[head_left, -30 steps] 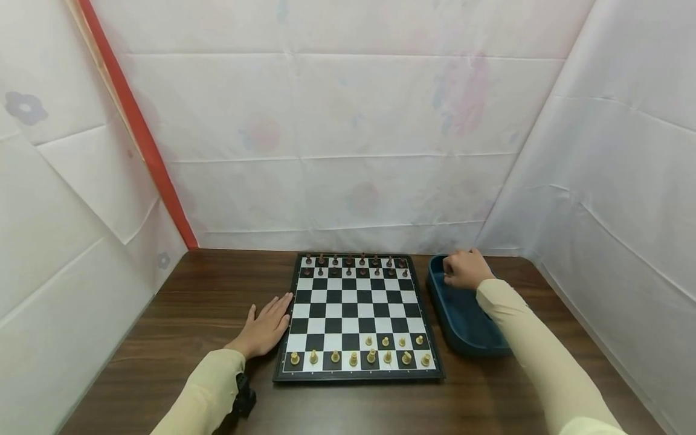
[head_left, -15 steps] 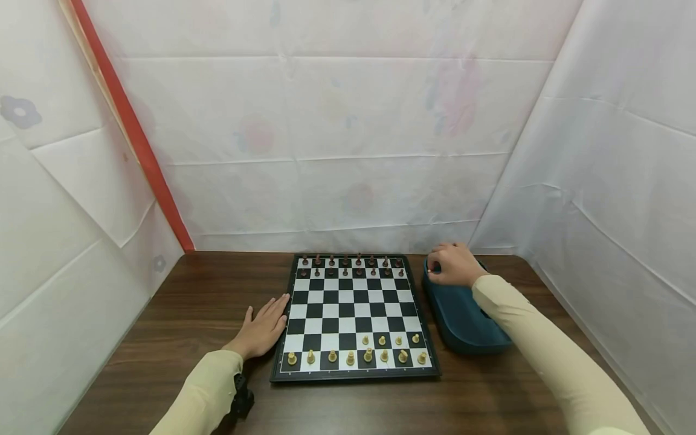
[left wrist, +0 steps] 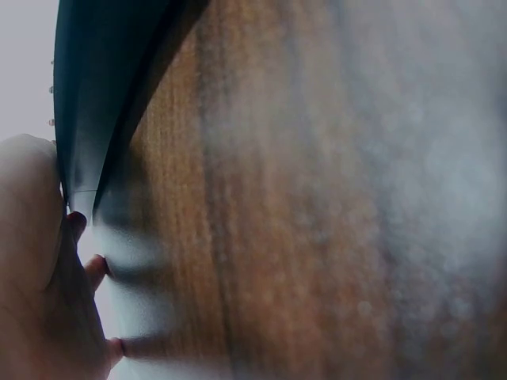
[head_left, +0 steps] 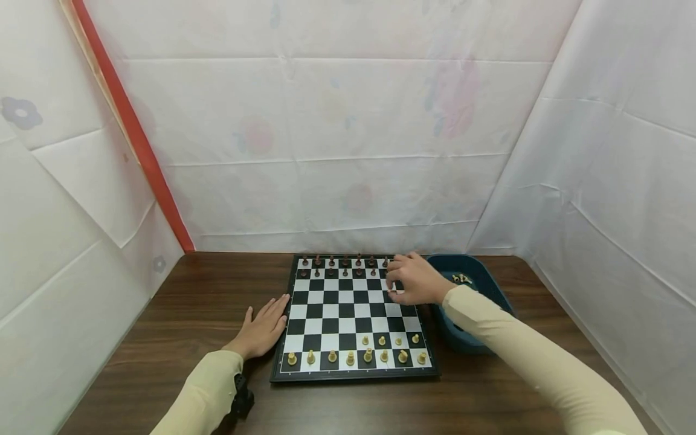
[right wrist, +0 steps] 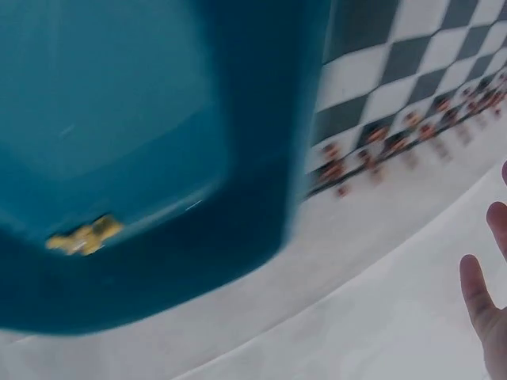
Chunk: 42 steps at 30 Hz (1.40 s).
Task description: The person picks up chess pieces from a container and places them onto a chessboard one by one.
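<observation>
The chessboard (head_left: pixel 348 309) lies on the table, with dark red chess pieces (head_left: pixel 331 272) in two rows at its far end. Yellow chess pieces (head_left: pixel 350 358) fill the near row, and several yellow pawns (head_left: pixel 382 341) stand before them on the right. My left hand (head_left: pixel 258 332) lies flat with straight fingers touching the board's left edge. Above the board's far right part, my right hand (head_left: pixel 415 281) has thumb and forefinger tips brought together, pinching a small chess piece that the fingers mostly hide. In the right wrist view, other fingers (right wrist: pixel 475 293) of that hand are spread.
A blue tray (head_left: pixel 497 289) stands just right of the board, partly beneath the right forearm. Several yellow chess pieces (right wrist: pixel 85 236) lie at its far end. White sheets (head_left: pixel 348 121) close off the back and sides of the brown table (head_left: pixel 217 284).
The right hand has risen out of the blue tray and moved left over the board, uncovering the yellow pieces in the tray. My left hand has stayed at the board's edge.
</observation>
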Motion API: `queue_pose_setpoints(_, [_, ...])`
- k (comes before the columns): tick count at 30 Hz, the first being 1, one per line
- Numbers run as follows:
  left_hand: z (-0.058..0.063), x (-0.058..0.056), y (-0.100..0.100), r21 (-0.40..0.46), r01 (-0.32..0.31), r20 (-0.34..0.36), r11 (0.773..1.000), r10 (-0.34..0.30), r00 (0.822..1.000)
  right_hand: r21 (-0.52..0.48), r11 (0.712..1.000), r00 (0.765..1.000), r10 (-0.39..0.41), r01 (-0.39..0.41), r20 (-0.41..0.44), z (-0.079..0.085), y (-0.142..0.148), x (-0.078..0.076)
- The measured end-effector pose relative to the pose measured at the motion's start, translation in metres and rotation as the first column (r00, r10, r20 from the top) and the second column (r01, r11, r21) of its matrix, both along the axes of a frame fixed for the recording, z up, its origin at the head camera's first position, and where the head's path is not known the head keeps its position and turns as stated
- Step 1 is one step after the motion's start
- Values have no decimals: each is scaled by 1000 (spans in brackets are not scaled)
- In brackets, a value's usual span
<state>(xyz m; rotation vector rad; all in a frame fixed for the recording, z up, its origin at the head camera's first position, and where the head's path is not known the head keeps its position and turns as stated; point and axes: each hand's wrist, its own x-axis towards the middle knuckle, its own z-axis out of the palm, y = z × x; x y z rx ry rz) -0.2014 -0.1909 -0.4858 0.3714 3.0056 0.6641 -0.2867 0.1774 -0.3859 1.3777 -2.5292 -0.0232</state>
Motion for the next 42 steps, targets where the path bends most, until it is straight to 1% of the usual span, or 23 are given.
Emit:
queue_pose_setpoints(3, [0,1,0,1,2,6,1000,-2,1000,-15,998,997,61,-61,46,-1,-18,9])
queue_pose_setpoints(5, [0,1,0,1,5,8,1000,-5,1000,-25,995,993,100,-99,63,-4,-29,15])
queue_pose_setpoints(9, [1,2,0,2,5,2,1000,-5,1000,-40,983,979,182,-179,94,-9,-48,24])
queue_pose_setpoints(12, [2,2,1,5,5,-3,1000,-5,1000,-29,975,966,222,-220,132,-16,-58,27])
queue_pose_setpoints(17, [1,2,4,4,-2,2,1000,2,1000,10,964,944,258,-266,203,-26,-67,31])
queue_pose_setpoints(22, [1,1,6,-9,-10,11,1000,10,1000,16,960,925,265,-280,270,-29,-71,36])
queue_pose_setpoints(25, [2,1,7,-10,-9,16,1000,9,1000,31,963,924,249,-269,291,-31,-72,37])
queue_pose_setpoints(30, [3,1,8,-5,-5,20,1000,5,1000,58,962,924,237,-266,301,-35,-72,36])
queue_pose_setpoints(37, [3,0,8,-5,-1,21,1000,1,1000,37,962,914,244,-270,325,-41,-70,34])
queue_pose_setpoints(42, [3,1,8,-8,-5,20,1000,5,1000,27,964,916,244,-266,317,-44,-69,33])
